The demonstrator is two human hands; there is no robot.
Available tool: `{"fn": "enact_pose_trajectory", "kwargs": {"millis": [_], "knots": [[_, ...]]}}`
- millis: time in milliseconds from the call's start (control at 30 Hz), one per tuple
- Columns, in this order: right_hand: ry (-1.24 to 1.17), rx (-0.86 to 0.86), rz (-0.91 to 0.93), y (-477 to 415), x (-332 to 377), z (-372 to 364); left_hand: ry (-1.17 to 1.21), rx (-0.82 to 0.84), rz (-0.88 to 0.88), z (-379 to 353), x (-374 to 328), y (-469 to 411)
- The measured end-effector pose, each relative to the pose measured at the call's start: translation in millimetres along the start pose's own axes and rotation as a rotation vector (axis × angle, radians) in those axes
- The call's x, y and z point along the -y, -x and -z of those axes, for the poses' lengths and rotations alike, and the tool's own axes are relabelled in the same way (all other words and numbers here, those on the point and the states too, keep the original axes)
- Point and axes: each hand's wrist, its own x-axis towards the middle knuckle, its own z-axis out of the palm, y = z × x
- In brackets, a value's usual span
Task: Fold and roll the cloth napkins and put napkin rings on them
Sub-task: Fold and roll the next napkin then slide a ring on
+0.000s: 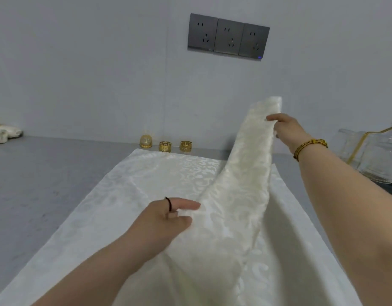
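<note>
Napkin (pixel 146 184): a large white damask cloth, spread across the grey table (pixel 47 173), left part flat, right part lifted into a long raised flap. The flap runs from the near side up to the far side and stands well off the surface at its far end.

Glassware (pixel 376 160) stands at the right, apart from the cloth. Finished rolled napkins (pixel 5 133) lie at the far left edge.

Right hand (pixel 287 129): fingers and thumb pinch the far end of the flap, held high. Left hand (pixel 168 219): thumb and forefinger nip the same flap low down, just above the flat part.

Napkin rings (pixel 165 146): three gold ones stand in a row against the wall, just beyond the cloth's far edge, untouched.

Assessment: the step in hand appears to be the first fold, right side over left. To do it well, both hands should likely carry the flap across together, keeping it taut between them so that it does not sag or twist. The raised far end needs to come down level with the near end. Edges should be matched before release, then the crease pressed flat. Risk: the satin weave probably slides, so the lower layer may drag and wrinkle.
</note>
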Motion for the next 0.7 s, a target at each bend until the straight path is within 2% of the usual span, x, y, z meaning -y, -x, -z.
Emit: {"fn": "enact_pose_trajectory", "kwargs": {"millis": [233,300,367,533,700], "knots": [[-0.069,0.194,-0.418,21.2,-67.9,-43.6,-0.239,0.177,0.073,-18.5,22.7,-6.2],[-0.026,0.223,-0.465,30.7,-86.5,-48.7,-0.288,0.193,0.056,-17.9,25.3,-7.8],[-0.086,0.199,-0.494,41.3,-91.3,-48.5,-0.292,0.216,0.051,-17.3,26.1,-8.1],[-0.125,0.294,-0.435,79.2,-74.8,-41.2,-0.265,0.249,0.046,-17.3,31.3,-5.6],[0.182,0.398,-0.149,145.6,-45.7,-26.7,-0.227,0.328,0.000,-19.0,23.8,14.7]]}}
